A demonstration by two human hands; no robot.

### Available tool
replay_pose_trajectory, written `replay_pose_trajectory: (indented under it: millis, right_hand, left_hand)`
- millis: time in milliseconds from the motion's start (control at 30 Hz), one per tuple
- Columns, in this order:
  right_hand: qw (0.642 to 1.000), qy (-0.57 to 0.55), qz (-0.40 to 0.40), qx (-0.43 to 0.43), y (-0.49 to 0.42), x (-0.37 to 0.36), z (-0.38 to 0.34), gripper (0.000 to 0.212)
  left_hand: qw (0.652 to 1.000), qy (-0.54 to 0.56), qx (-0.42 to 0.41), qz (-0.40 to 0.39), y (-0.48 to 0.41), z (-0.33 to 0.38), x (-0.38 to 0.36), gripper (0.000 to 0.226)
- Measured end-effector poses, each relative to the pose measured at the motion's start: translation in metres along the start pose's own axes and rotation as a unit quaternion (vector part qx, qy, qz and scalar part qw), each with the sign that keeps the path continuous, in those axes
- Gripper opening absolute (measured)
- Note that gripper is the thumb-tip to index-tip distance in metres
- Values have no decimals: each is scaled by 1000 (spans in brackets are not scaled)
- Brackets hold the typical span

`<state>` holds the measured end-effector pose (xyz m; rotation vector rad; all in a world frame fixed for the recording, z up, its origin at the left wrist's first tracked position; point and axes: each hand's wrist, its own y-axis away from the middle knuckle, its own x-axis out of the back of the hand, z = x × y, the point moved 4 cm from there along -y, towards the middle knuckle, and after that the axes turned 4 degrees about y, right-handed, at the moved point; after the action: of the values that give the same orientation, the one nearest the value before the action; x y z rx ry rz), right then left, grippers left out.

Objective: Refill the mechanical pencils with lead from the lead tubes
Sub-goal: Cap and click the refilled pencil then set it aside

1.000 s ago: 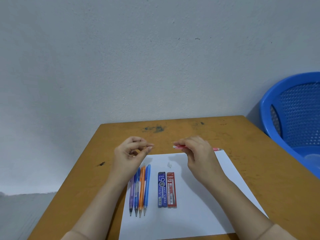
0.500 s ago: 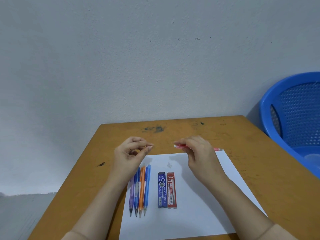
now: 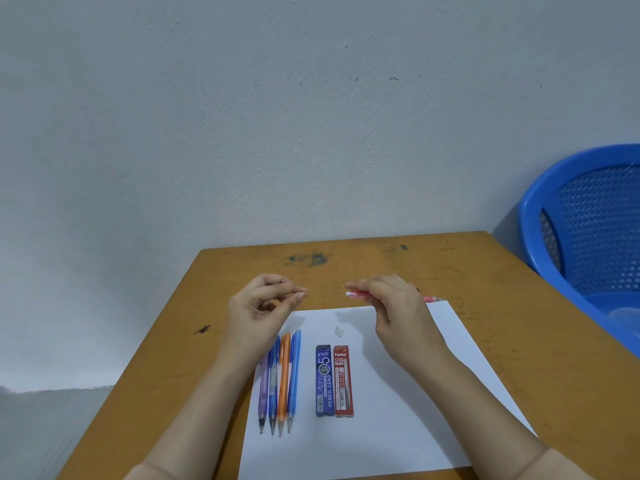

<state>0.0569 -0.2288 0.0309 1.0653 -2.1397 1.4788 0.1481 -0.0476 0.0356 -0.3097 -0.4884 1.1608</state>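
Lead point(image 3: 325, 293), hair-thin, bridges my hands: my left hand point(image 3: 258, 306) pinches one end, and my right hand point(image 3: 391, 306) grips the red pencil point(image 3: 360, 294), its open end facing the lead. I judge that any misalignment or hard push would snap it. On the paper point(image 3: 398, 410), the blue tube point(image 3: 324, 381) reads "g'soft Alpha PENCIL LEAD 2B" and the red tube point(image 3: 343, 381) reads "Faster 2B".

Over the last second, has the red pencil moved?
No. The red pencil stays put, just above the far edge of the paper.
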Motion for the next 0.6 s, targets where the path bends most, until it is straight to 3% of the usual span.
replay_pose_trajectory:
  millis: [300,600]
  right_hand:
    - [998,-9,-50,-36,0,-2,0,52]
    - [997,-8,-71,-40,0,-2,0,50]
  left_hand:
    - [1000,2,3,2,0,-1,1,11]
    - [1000,-13,-6,2,-1,-2,1,14]
